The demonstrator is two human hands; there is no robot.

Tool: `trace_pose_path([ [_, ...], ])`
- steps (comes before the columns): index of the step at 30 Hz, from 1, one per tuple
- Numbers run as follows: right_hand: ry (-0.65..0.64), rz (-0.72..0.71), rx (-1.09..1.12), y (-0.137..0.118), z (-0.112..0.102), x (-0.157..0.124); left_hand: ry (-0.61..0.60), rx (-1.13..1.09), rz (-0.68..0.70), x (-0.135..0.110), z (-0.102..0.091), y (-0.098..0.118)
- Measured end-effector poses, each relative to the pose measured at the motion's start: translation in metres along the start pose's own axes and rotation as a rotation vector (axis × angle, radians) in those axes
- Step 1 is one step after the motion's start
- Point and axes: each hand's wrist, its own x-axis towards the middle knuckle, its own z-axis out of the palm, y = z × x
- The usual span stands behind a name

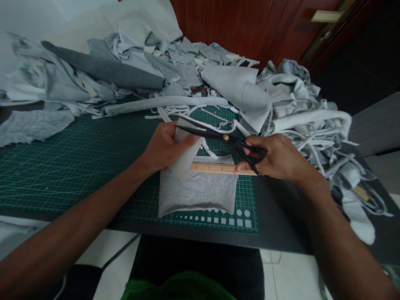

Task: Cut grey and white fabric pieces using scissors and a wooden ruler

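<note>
over green cutting mat (78, 175) at 6 o'clock from heap of grey fabric offcuts (187, 71): left hand (164, 146) fingers pinched pale grey jersey scrap (184, 156), light, limp, best held near edge; right hand (278, 158) fingers curled through black shears (212, 135).

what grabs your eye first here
Black tailor's shears in the right hand stand out first, at the centre, beside a pale grey fabric scrap pinched in the left hand. Behind, a heap of grey fabric offcuts covers the far side of the green cutting mat, and a wooden ruler lies on a grey fabric piece near the front.
</note>
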Motion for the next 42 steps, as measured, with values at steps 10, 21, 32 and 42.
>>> trace_pose_path([
  [10, 0.009, 0.002, 0.009, -0.002, -0.0009, 0.0007, -0.005, -0.009, -0.017, -0.0005, -0.0002, 0.0029],
  [21, 0.015, 0.0, -0.009, -0.0014, -0.0012, 0.0008, 0.021, 0.027, 0.016, 0.0006, 0.0018, -0.0001],
  [32, 0.019, -0.009, -0.001, -0.0016, -0.0011, 0.0009, 0.015, 0.057, -0.013, 0.0006, 0.0005, -0.0053],
  [42, 0.015, 0.0, 0.009, -0.0018, -0.0013, 0.0007, 0.057, 0.092, 0.01, -0.0001, 0.0014, -0.0022],
])
